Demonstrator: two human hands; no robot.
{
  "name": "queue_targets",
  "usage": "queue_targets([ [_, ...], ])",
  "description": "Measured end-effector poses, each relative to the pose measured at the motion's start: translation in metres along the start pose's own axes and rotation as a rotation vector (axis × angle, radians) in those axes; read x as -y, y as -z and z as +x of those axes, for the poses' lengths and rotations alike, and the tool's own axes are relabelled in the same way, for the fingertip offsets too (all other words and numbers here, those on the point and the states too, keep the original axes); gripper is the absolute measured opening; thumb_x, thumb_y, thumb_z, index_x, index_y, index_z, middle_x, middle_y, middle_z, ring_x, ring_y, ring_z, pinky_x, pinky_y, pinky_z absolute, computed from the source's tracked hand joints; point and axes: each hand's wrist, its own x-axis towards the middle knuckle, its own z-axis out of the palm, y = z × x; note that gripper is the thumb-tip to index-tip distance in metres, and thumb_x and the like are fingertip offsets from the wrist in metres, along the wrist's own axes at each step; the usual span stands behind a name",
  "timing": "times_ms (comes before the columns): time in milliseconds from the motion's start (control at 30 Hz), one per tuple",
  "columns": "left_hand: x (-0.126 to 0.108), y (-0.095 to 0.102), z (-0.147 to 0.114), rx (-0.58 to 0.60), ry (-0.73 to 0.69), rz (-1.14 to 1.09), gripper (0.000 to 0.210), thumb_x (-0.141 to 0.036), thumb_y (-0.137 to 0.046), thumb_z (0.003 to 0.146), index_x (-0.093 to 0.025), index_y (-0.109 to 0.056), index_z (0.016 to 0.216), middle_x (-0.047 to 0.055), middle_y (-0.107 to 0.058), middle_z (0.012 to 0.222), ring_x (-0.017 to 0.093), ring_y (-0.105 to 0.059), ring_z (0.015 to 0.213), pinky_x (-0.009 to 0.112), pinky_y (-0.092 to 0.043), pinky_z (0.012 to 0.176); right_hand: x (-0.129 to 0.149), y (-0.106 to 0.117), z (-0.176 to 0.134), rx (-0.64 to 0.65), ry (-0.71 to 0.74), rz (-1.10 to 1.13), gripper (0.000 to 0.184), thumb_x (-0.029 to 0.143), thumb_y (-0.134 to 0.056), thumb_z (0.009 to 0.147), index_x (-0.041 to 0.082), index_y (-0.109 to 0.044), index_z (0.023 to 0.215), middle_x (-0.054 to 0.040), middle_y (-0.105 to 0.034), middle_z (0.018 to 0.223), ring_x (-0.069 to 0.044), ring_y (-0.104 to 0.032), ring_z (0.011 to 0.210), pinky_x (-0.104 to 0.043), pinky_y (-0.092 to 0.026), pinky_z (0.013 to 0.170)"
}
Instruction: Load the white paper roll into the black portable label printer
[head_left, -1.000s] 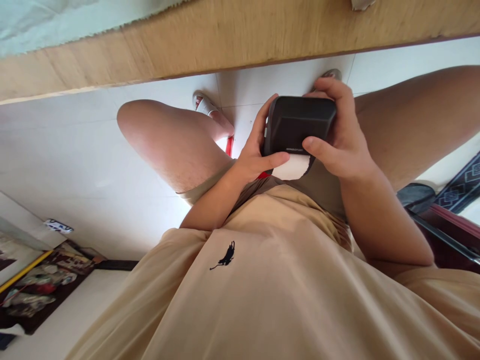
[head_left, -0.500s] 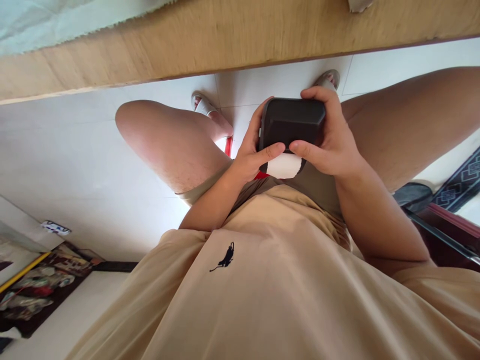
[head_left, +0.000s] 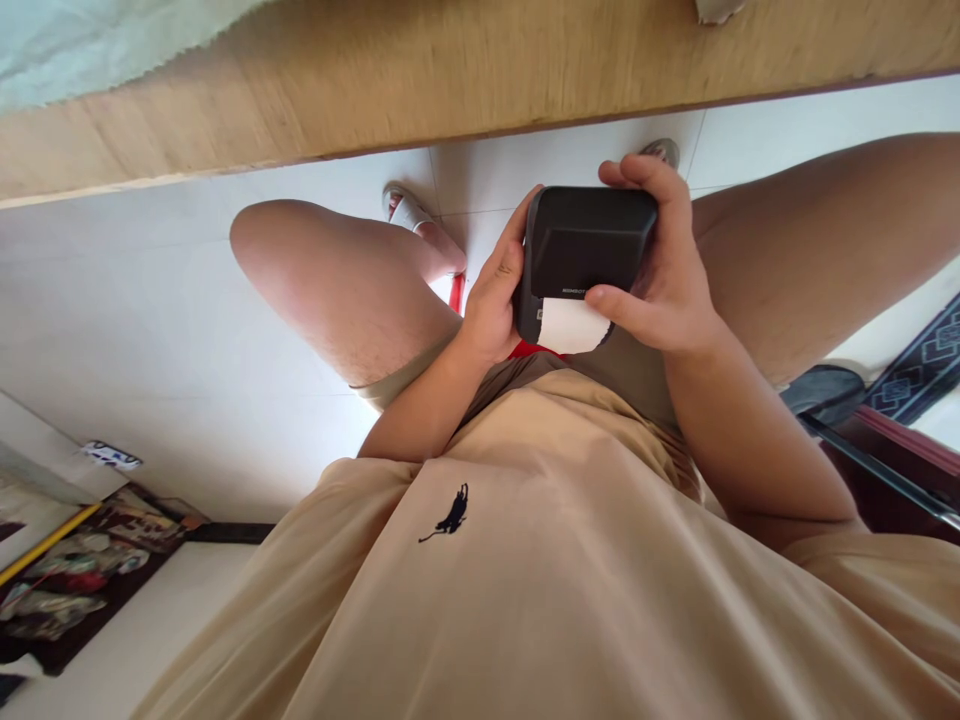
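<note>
One small black box-shaped printer (head_left: 581, 245) with rounded corners sits in the lap area between the two bare thighs, a single strip of white paper (head_left: 571, 325) curling from its near edge. The left hand (head_left: 491, 300) cups its left side with fingers pressed together; the right hand (head_left: 664, 270) wraps its right side, thumb on the paper.

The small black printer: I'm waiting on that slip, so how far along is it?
Done: a strip of white paper already sticks out of the black printer. In hand: left hand cradles its side, right hand grips it, thumb on the paper. Left: the paper is not yet torn off.
</note>
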Motion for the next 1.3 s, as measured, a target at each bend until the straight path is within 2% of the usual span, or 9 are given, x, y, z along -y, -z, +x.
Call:
queue_targets([
  [167, -0.007, -0.005, -0.006, 0.013, 0.03, -0.004, 0.057, -0.059, -0.031, 0.079, -0.043, -0.031, 0.133, -0.016, -0.04, 0.144, 0.007, -0.037, 0.153, 0.052, -0.024, 0.15, -0.005, -0.001, 0.001, -0.008, 0.061, -0.077, 0.132, 0.098, 0.019, 0.053, 0.013, 0.018, 0.154, 0.0054, 0.005, 0.144, 0.029, 0.012, 0.15, 0.034, -0.005, 0.134],
  [467, -0.018, -0.015, -0.015, 0.009, 0.089, -0.04, 0.052, -0.052, -0.031, 0.081, -0.045, -0.028, 0.133, -0.019, -0.034, 0.146, 0.008, -0.033, 0.157, 0.05, -0.016, 0.154, -0.007, -0.001, 0.0, -0.047, 0.08, -0.156, 0.13, 0.098, 0.022, 0.054, 0.016, 0.016, 0.154, 0.0061, 0.004, 0.144, 0.029, 0.013, 0.15, 0.039, -0.005, 0.129],
  [633, -0.013, -0.012, -0.007, 0.025, 0.051, -0.082, 0.061, -0.059, -0.027, 0.08, -0.039, -0.026, 0.137, -0.015, -0.034, 0.147, 0.012, -0.029, 0.158, 0.049, -0.017, 0.153, -0.001, 0.008, -0.005, -0.094, -0.028, -0.252, 0.121, 0.096, 0.02, 0.057, 0.024, 0.01, 0.153, 0.0115, -0.006, 0.143, 0.033, 0.004, 0.147, 0.042, -0.013, 0.124],
  [733, -0.006, -0.005, -0.002, 0.035, 0.025, -0.073, 0.058, -0.059, -0.034, 0.078, -0.04, -0.031, 0.133, -0.013, -0.036, 0.147, 0.01, -0.032, 0.154, 0.049, -0.017, 0.153, 0.008, 0.02, -0.008, -0.232, -0.19, -0.299, 0.108, 0.094, 0.02, 0.059, 0.034, -0.003, 0.146, 0.0168, -0.018, 0.138, 0.042, -0.006, 0.121, 0.041, -0.015, 0.101],
  [833, 0.0, -0.002, 0.0, 0.04, 0.027, -0.041, 0.063, -0.054, -0.045, 0.075, -0.039, -0.029, 0.134, -0.011, -0.038, 0.145, 0.014, -0.033, 0.154, 0.057, -0.015, 0.149, 0.021, 0.037, -0.009, -0.352, -0.321, -0.305, 0.098, 0.085, 0.029, 0.068, 0.029, -0.008, 0.141, 0.0164, -0.02, 0.137, 0.038, 0.008, 0.086, 0.029, -0.005, 0.079],
  [1000, 0.002, 0.0, 0.0, 0.047, 0.021, 0.005, 0.06, -0.046, -0.045, 0.076, -0.036, -0.03, 0.133, -0.007, -0.043, 0.138, 0.017, -0.036, 0.153, 0.06, -0.02, 0.143, 0.04, 0.061, -0.008, -0.222, -0.416, -0.315, 0.097, 0.068, 0.046, 0.077, 0.009, -0.003, 0.138, -0.0019, -0.011, 0.144, 0.04, 0.007, 0.08, 0.029, -0.011, 0.072],
  [1067, 0.002, 0.001, 0.001, 0.051, 0.009, 0.016, 0.064, -0.053, -0.048, 0.073, -0.038, -0.031, 0.133, -0.008, -0.042, 0.14, 0.016, -0.041, 0.149, 0.06, -0.023, 0.142, 0.04, 0.061, -0.009, -0.193, -0.447, -0.318, 0.105, 0.069, 0.051, 0.074, 0.008, -0.011, 0.133, 0.0027, -0.02, 0.14, 0.043, 0.002, 0.083, 0.031, -0.013, 0.075],
  [1167, 0.003, 0.003, 0.002, 0.034, -0.004, 0.029, 0.074, -0.065, -0.053, 0.066, -0.04, -0.031, 0.132, -0.008, -0.042, 0.139, 0.017, -0.044, 0.146, 0.062, -0.025, 0.139, 0.036, 0.055, -0.009, -0.004, -0.445, -0.359, 0.1, 0.078, 0.04, 0.071, 0.028, -0.025, 0.129, 0.025, -0.035, 0.119, 0.043, -0.004, 0.078, 0.028, -0.008, 0.071],
  [1300, 0.003, 0.003, 0.001, 0.021, 0.005, 0.047, 0.083, -0.072, -0.058, 0.058, -0.04, -0.033, 0.13, -0.006, -0.043, 0.137, 0.018, -0.043, 0.147, 0.061, -0.026, 0.139, 0.037, 0.052, -0.005, 0.232, -0.354, -0.451, 0.066, 0.067, 0.02, 0.08, 0.056, -0.028, 0.123, 0.0352, -0.031, 0.111, 0.033, 0.013, 0.073, 0.006, 0.01, 0.064],
])
